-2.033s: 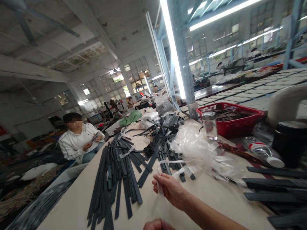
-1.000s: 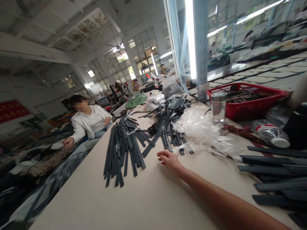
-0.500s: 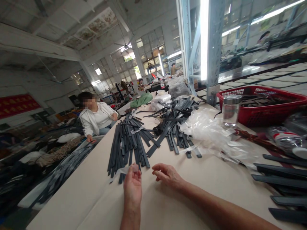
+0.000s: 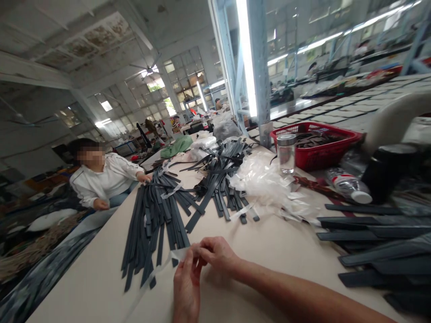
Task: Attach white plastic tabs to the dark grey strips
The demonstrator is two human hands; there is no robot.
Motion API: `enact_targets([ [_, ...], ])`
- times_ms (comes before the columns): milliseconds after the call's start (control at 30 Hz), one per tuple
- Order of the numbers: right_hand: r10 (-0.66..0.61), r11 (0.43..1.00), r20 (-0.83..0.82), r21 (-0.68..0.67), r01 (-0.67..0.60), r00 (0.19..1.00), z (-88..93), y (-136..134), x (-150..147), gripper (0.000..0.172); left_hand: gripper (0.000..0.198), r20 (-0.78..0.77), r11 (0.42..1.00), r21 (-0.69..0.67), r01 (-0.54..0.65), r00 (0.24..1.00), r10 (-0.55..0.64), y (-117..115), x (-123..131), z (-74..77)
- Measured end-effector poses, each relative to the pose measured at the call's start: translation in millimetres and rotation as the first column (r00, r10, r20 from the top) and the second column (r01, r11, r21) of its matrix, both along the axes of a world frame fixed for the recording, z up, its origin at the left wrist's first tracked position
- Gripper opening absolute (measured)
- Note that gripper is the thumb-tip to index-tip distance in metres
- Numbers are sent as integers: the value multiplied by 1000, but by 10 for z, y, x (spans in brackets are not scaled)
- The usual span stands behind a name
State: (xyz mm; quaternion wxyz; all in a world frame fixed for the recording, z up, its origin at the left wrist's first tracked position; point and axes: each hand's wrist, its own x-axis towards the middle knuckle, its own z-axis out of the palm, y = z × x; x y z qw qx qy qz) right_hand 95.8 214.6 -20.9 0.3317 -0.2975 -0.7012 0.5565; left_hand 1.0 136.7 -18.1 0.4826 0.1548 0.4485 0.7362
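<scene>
Both my hands meet low in the middle over the beige table (image 4: 101,287). My left hand (image 4: 186,287) and my right hand (image 4: 215,256) each pinch the end of a thin clear plastic sleeve (image 4: 158,269) that trails down to the left across the table. Just beyond my hands lies a fan of dark grey straps (image 4: 155,220). A second heap of straps (image 4: 222,179) lies farther back, beside a pile of clear plastic sleeves (image 4: 266,179).
A red basket (image 4: 316,150), a glass jar (image 4: 286,154) and a lying water bottle (image 4: 348,188) stand at the right. More dark straps (image 4: 373,237) lie near right. A person in a white jacket (image 4: 104,181) sits at the left table edge.
My left hand came into view and both hands closed together on the clear sleeve. The view swung back to the left. The seated person now reaches onto the table.
</scene>
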Motion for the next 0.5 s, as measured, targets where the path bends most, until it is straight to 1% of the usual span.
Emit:
enact_targets([
  [67,-47,997,45,58,44,998,13,26,20,19,36,27,997,-44,57,998,-56,15,-11,-10],
  [100,-61,995,67,84,55,996,19,32,28,18,37,24,996,-63,63,998,-62,23,-20,-20],
  [233,-51,980,155,197,19,987,52,-1,47,20,40,-46,997,-79,6,999,-9,42,-79,-75],
  [300,-60,958,200,286,0,978,92,-3,68,19,31,-47,996,-84,-37,998,33,43,-116,-83],
  [400,-132,891,264,454,-2,955,188,120,165,19,9,-19,987,-120,-107,994,106,39,-171,-38],
  [433,-172,861,289,509,2,942,223,203,221,20,7,1,982,-136,-130,991,131,39,-188,-12],
  [500,-273,798,343,603,12,899,279,412,364,28,15,53,972,-161,-168,982,179,41,-218,42],
])
